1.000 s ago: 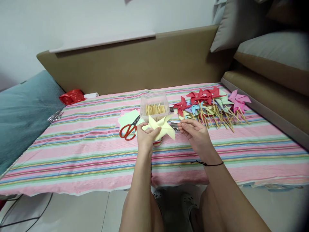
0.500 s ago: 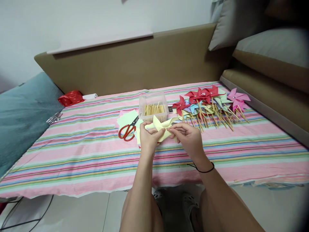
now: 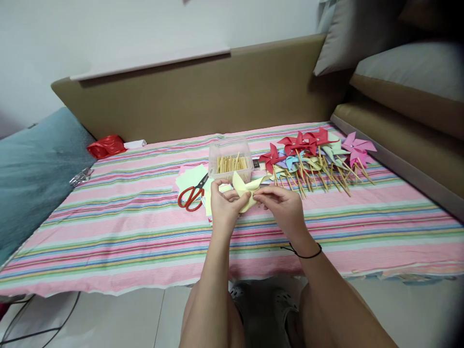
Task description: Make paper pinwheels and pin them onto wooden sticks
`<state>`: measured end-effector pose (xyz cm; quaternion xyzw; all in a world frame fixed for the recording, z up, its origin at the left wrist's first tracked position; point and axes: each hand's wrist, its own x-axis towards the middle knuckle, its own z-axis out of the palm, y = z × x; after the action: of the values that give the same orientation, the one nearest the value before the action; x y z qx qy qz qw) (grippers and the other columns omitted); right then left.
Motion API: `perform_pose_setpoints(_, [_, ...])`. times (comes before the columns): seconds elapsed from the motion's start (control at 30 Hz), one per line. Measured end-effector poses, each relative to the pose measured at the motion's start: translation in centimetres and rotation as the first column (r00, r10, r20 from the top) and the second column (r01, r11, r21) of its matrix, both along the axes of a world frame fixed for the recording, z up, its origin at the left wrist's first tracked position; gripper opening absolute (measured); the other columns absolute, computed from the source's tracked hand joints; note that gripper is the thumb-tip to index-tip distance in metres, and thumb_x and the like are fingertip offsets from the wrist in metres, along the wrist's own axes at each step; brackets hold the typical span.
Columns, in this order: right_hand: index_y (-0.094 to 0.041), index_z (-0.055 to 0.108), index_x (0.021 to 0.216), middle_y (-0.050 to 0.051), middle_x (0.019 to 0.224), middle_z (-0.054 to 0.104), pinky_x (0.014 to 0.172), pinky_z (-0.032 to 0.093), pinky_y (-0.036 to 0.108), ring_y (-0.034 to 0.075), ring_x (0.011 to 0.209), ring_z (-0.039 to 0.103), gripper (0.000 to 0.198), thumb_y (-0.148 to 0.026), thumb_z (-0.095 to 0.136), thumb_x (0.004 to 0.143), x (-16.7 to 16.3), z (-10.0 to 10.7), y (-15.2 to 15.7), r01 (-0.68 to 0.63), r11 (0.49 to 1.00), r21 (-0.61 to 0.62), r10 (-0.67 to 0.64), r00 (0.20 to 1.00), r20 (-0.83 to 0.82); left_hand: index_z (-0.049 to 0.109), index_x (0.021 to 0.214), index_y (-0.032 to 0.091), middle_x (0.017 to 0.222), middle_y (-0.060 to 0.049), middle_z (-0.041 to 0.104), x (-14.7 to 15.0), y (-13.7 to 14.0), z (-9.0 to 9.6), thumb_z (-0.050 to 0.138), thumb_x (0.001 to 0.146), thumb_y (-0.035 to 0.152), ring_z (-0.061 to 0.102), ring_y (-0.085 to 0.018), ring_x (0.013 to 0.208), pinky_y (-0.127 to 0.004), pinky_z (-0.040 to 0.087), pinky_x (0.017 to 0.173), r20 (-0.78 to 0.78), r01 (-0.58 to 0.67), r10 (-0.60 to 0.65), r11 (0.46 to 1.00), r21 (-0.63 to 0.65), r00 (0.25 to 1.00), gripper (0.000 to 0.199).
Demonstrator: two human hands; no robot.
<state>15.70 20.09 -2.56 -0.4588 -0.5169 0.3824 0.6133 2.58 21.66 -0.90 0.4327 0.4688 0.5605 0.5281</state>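
We hold a pale yellow paper pinwheel (image 3: 249, 185) just in front of the stick box (image 3: 214, 152), our left hand (image 3: 225, 202) clamped on it, our right hand (image 3: 280, 202) pinched together against it, contents hidden; likely light and easily creased, it wants holding where folds overlap.
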Motion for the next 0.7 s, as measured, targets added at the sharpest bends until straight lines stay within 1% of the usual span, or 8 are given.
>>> perform_pose_setpoints(0.07, [-0.021, 0.073, 0.070, 0.002, 0.075, 0.066, 0.055, 0.049, 0.026, 0.015, 0.069, 0.061, 0.002, -0.021, 0.074, 0.071, 0.14, -0.19, 0.15, 0.024, 0.998, 0.064, -0.026, 0.999, 0.043, 0.032, 0.096, 0.024, 0.056, 0.007, 0.065, 0.07, -0.12, 0.16, 0.075, 0.059, 0.020, 0.058, -0.011, 0.044, -0.019, 0.045, 0.047, 0.008, 0.010, -0.010, 1.000, 0.021, 1.000, 0.057])
perform_pose_setpoints(0.13, [-0.022, 0.074, 0.071, 0.003, 0.080, 0.064, 0.057, 0.049, 0.026, 0.017, 0.076, 0.061, 0.002, -0.020, 0.075, 0.070, 0.28, -0.39, 0.31, 0.042, 0.994, 0.097, -0.048, 0.997, 0.060, 0.032, 0.096, 0.024, 0.057, 0.006, 0.066, 0.15, -0.23, 0.34, 0.076, 0.058, 0.020, 0.059, -0.012, 0.045, -0.020, 0.046, 0.048, 0.022, 0.023, -0.024, 0.999, 0.035, 0.999, 0.058])
perform_pose_setpoints(0.23, [-0.023, 0.074, 0.072, 0.003, 0.080, 0.062, 0.057, 0.048, 0.027, 0.017, 0.076, 0.060, 0.004, -0.019, 0.075, 0.070, 0.37, -0.54, 0.46, 0.054, 0.994, 0.092, -0.058, 0.998, 0.040, 0.031, 0.095, 0.025, 0.056, 0.006, 0.066, 0.20, -0.34, 0.53, 0.076, 0.058, 0.022, 0.059, -0.012, 0.045, -0.020, 0.046, 0.048, 0.032, 0.035, -0.036, 0.998, 0.050, 0.999, 0.058])
perform_pose_setpoints(0.47, [-0.022, 0.073, 0.071, 0.003, 0.080, 0.062, 0.063, 0.050, 0.029, 0.017, 0.079, 0.060, 0.004, -0.018, 0.074, 0.070, 0.38, -0.43, 0.53, 0.029, 0.993, 0.114, -0.033, 0.999, 0.035, 0.031, 0.094, 0.025, 0.057, 0.006, 0.066, 0.09, -0.29, 0.46, 0.077, 0.057, 0.023, 0.061, -0.013, 0.046, -0.021, 0.046, 0.049, 0.033, 0.028, -0.030, 0.999, 0.044, 0.999, 0.059])
perform_pose_setpoints(0.7, [-0.022, 0.072, 0.069, 0.004, 0.080, 0.062, 0.061, 0.050, 0.030, 0.018, 0.080, 0.060, 0.003, -0.022, 0.073, 0.072, 0.40, -0.28, 0.41, 0.045, 0.993, 0.113, -0.053, 0.996, 0.067, 0.030, 0.094, 0.025, 0.057, 0.006, 0.067, 0.11, -0.14, 0.24, 0.075, 0.060, 0.020, 0.059, -0.012, 0.043, -0.020, 0.045, 0.047, 0.022, 0.036, -0.037, 0.998, 0.054, 0.999, 0.056])
